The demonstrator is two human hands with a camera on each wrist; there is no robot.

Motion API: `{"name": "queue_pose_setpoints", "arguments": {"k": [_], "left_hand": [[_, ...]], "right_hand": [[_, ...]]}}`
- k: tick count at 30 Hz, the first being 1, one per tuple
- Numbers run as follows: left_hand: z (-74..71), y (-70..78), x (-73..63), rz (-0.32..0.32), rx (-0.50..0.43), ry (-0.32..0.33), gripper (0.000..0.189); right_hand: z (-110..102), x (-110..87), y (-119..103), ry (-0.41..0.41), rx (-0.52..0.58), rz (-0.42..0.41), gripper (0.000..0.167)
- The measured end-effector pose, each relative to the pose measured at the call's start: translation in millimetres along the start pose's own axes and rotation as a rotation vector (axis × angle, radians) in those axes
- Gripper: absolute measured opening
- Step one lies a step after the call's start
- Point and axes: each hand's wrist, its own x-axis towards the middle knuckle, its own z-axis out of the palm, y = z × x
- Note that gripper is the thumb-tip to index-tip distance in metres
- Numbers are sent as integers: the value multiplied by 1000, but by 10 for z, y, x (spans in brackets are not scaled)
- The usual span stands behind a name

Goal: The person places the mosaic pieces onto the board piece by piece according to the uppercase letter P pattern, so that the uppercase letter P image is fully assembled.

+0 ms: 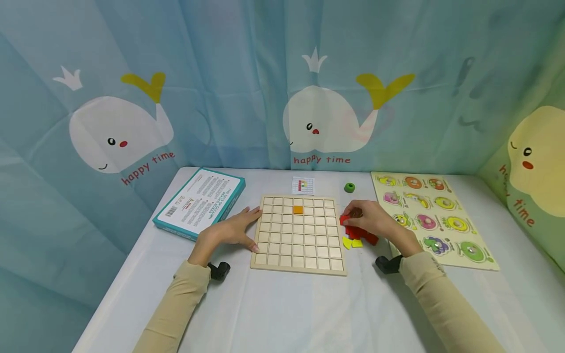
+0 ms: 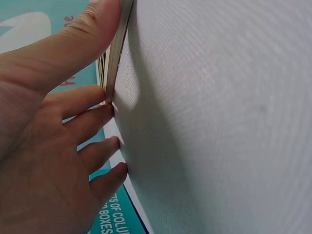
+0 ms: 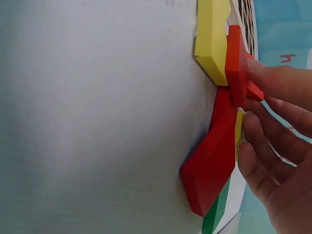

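Observation:
A wooden grid board (image 1: 297,269) lies flat on the table, with one orange square tile (image 1: 298,210) in a cell near its far side. My left hand (image 1: 229,229) is spread along the board's left edge; the thumb rests on the rim and the fingers (image 2: 90,119) reach further along that side. At the board's right edge, my right hand (image 1: 371,218) pinches a red tile (image 3: 254,91) between thumb and fingertips. Beneath that hand is a loose heap of red tiles (image 1: 361,234), partly hidden by the fingers. Two yellow tiles (image 1: 356,243) lie just in front of the heap.
Behind the board lies a small pattern card (image 1: 303,186) with coloured squares. A green bead-like piece (image 1: 349,188) stands to its right. A teal-edged box (image 1: 198,202) is at the left, and a fruit puzzle board (image 1: 441,223) lies right, partly under my right forearm.

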Motion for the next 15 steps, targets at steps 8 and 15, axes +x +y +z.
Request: {"name": "queue_pose_setpoints", "arguments": {"k": [8, 15], "left_hand": [[-5, 1, -3, 2, -2, -8, 107], [-16, -8, -16, 15, 13, -6, 107]], "right_hand": [[-6, -18, -5, 13, 20, -20, 11], [-52, -34, -30, 10, 9, -38, 28]]}}
